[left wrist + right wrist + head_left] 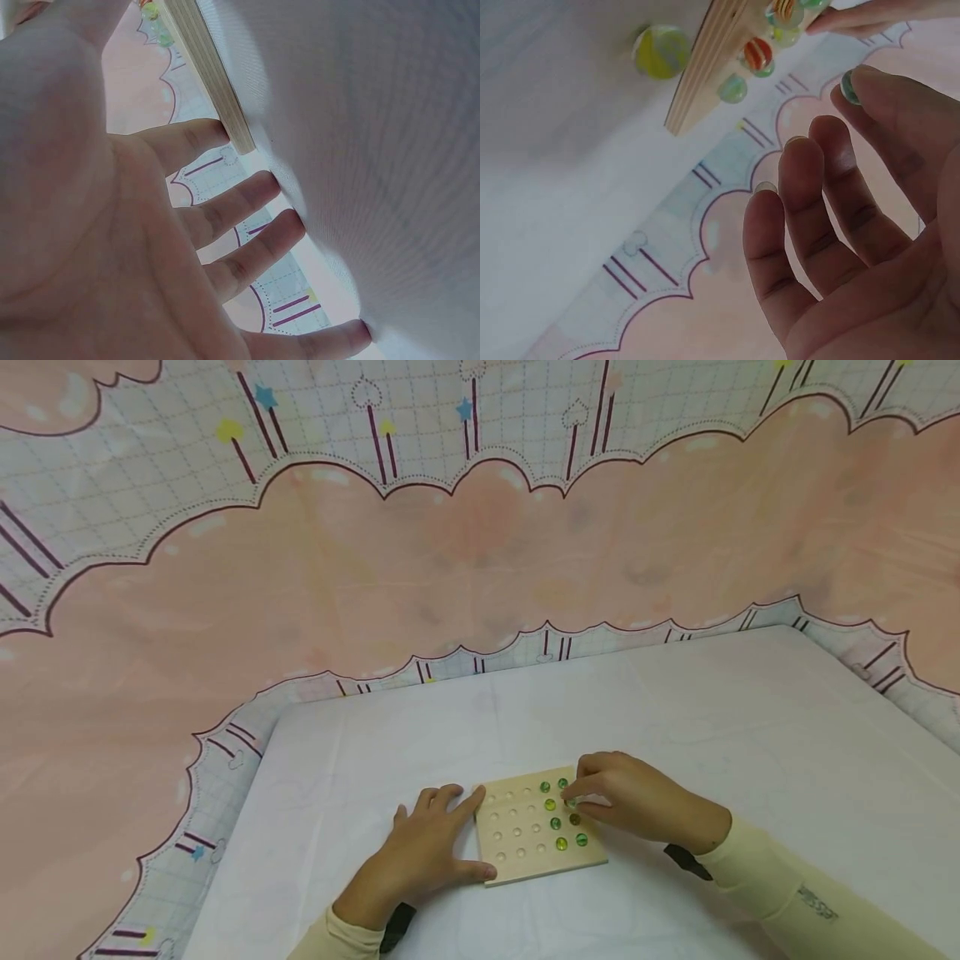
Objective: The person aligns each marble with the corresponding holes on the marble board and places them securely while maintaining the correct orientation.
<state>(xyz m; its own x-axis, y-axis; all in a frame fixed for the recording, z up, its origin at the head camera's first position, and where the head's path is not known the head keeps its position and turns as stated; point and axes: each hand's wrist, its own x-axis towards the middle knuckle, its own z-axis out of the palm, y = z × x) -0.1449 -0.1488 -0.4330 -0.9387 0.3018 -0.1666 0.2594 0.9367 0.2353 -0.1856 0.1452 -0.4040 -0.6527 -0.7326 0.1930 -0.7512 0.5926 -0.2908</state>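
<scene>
A square light-wood board (517, 872) with rows of round hollows lies on the white-covered table. Green and yellow glass marbles (562, 843) fill hollows along its right side; the hollows at left hold none. My left hand (420, 852) steadies the board's left edge, index finger at the far corner and thumb at the near one, other fingers spread on the cloth. Over the right columns, my right hand (630, 793) pinches a green glass marble (849, 87) between thumb and index finger. Its other three fingers are loosely bent in the right wrist view.
A yellow-green marble (661, 52) sits beside the board's edge in the right wrist view, hidden in the head view. White cloth (420, 735) covers the table. A pink and white patterned curtain (450, 568) hangs behind it.
</scene>
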